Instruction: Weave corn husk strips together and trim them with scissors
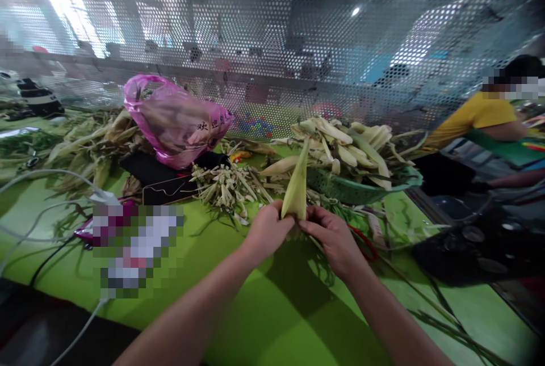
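left hand (268,230) and right hand (334,238) are both gripping the base of a corn ear in its husk (297,187), fingers curled tight around it. the ear is standing upright just in front of the green basket (361,190). husk trimmings (225,187) are lying left of the basket, and a pink plastic bag (179,122) is sitting farther left.
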Demonstrator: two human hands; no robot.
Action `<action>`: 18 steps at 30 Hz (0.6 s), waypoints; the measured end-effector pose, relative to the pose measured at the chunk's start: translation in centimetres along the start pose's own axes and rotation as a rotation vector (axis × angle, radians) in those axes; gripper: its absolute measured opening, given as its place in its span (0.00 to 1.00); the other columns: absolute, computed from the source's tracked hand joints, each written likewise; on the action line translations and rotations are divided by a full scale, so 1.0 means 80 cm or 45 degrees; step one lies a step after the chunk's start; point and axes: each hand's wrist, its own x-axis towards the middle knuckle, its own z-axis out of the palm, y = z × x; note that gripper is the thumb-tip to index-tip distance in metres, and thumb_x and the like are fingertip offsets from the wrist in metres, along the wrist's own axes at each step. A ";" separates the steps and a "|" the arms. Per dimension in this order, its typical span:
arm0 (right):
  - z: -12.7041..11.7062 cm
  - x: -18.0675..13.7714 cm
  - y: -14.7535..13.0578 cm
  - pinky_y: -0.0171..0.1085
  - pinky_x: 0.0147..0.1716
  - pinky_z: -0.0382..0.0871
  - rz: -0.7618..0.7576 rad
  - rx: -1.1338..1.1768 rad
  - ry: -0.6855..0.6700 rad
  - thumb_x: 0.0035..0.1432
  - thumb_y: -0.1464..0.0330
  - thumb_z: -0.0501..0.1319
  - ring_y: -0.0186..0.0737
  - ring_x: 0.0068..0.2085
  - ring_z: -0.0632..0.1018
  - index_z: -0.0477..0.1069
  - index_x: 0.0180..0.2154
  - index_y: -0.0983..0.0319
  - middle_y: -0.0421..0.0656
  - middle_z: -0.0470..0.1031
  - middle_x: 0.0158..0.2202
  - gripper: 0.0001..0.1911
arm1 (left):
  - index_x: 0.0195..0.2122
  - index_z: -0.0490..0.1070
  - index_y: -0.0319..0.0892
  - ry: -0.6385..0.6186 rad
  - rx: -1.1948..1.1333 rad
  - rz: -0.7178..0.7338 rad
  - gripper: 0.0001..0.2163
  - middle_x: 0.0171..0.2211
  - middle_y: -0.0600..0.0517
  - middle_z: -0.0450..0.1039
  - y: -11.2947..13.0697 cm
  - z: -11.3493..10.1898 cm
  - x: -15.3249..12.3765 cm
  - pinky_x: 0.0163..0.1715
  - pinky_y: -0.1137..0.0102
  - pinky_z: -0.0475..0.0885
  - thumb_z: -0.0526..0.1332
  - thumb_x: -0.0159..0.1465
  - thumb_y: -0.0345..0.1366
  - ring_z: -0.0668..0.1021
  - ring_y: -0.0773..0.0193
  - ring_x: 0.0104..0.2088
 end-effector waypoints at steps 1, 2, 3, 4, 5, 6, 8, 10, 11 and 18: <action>0.001 -0.001 -0.001 0.36 0.32 0.66 -0.012 0.007 -0.004 0.44 0.63 0.69 0.37 0.29 0.72 0.68 0.30 0.61 0.38 0.70 0.25 0.13 | 0.40 0.73 0.39 0.000 0.016 -0.001 0.11 0.33 0.49 0.76 0.000 -0.001 0.000 0.35 0.70 0.70 0.56 0.57 0.30 0.75 0.63 0.33; 0.002 -0.001 -0.003 0.35 0.32 0.66 -0.030 -0.009 0.002 0.44 0.62 0.68 0.37 0.29 0.71 0.68 0.30 0.61 0.38 0.70 0.26 0.14 | 0.40 0.73 0.39 -0.004 0.029 -0.001 0.11 0.33 0.48 0.76 0.000 -0.002 0.000 0.35 0.70 0.69 0.56 0.57 0.30 0.75 0.62 0.32; 0.003 -0.002 -0.004 0.35 0.31 0.65 -0.050 -0.054 0.016 0.45 0.61 0.68 0.37 0.29 0.71 0.68 0.30 0.62 0.39 0.70 0.26 0.14 | 0.40 0.73 0.39 -0.006 0.041 0.001 0.11 0.32 0.48 0.76 0.000 -0.002 -0.001 0.34 0.70 0.69 0.57 0.56 0.30 0.75 0.62 0.32; 0.004 -0.003 -0.005 0.35 0.30 0.65 -0.073 -0.120 0.038 0.45 0.60 0.68 0.37 0.29 0.71 0.69 0.30 0.62 0.39 0.71 0.27 0.15 | 0.40 0.74 0.39 -0.010 0.050 0.005 0.12 0.32 0.48 0.76 0.000 -0.002 -0.001 0.34 0.70 0.69 0.57 0.56 0.30 0.75 0.62 0.31; 0.005 -0.003 -0.007 0.35 0.30 0.65 -0.096 -0.192 0.064 0.46 0.59 0.68 0.37 0.29 0.71 0.69 0.31 0.62 0.40 0.71 0.27 0.15 | 0.40 0.74 0.39 -0.015 0.056 0.009 0.12 0.32 0.48 0.76 0.001 -0.003 -0.002 0.33 0.70 0.69 0.57 0.56 0.30 0.75 0.62 0.31; 0.006 -0.003 -0.007 0.35 0.29 0.65 -0.117 -0.255 0.088 0.46 0.58 0.68 0.38 0.29 0.71 0.69 0.31 0.62 0.40 0.71 0.27 0.16 | 0.40 0.74 0.39 -0.018 0.058 0.013 0.12 0.32 0.48 0.76 0.001 -0.002 -0.002 0.33 0.70 0.69 0.57 0.56 0.30 0.75 0.62 0.31; 0.007 -0.003 -0.008 0.37 0.31 0.66 -0.146 -0.301 0.108 0.46 0.56 0.67 0.40 0.31 0.71 0.70 0.31 0.61 0.41 0.73 0.28 0.17 | 0.40 0.74 0.39 -0.015 0.047 0.013 0.12 0.32 0.48 0.76 0.001 -0.002 -0.002 0.32 0.71 0.69 0.57 0.56 0.30 0.74 0.62 0.31; 0.008 -0.004 -0.009 0.38 0.33 0.67 -0.145 -0.223 0.075 0.47 0.55 0.66 0.41 0.32 0.72 0.71 0.33 0.61 0.42 0.74 0.29 0.17 | 0.40 0.74 0.39 -0.002 0.029 -0.002 0.11 0.31 0.48 0.76 0.000 -0.001 -0.001 0.31 0.71 0.68 0.57 0.56 0.31 0.74 0.63 0.30; 0.010 -0.004 -0.009 0.38 0.33 0.67 -0.133 -0.168 0.052 0.47 0.55 0.66 0.41 0.31 0.73 0.71 0.33 0.61 0.41 0.73 0.28 0.17 | 0.39 0.74 0.39 0.010 0.021 -0.015 0.11 0.31 0.49 0.76 -0.002 -0.001 0.000 0.31 0.72 0.68 0.57 0.56 0.31 0.74 0.63 0.29; 0.007 -0.025 -0.037 0.33 0.26 0.62 -0.210 0.028 0.006 0.52 0.62 0.65 0.33 0.26 0.66 0.73 0.30 0.59 0.41 0.72 0.31 0.08 | 0.35 0.72 0.39 0.141 0.032 -0.170 0.07 0.23 0.53 0.70 -0.026 -0.009 0.016 0.25 0.74 0.64 0.58 0.57 0.34 0.69 0.68 0.22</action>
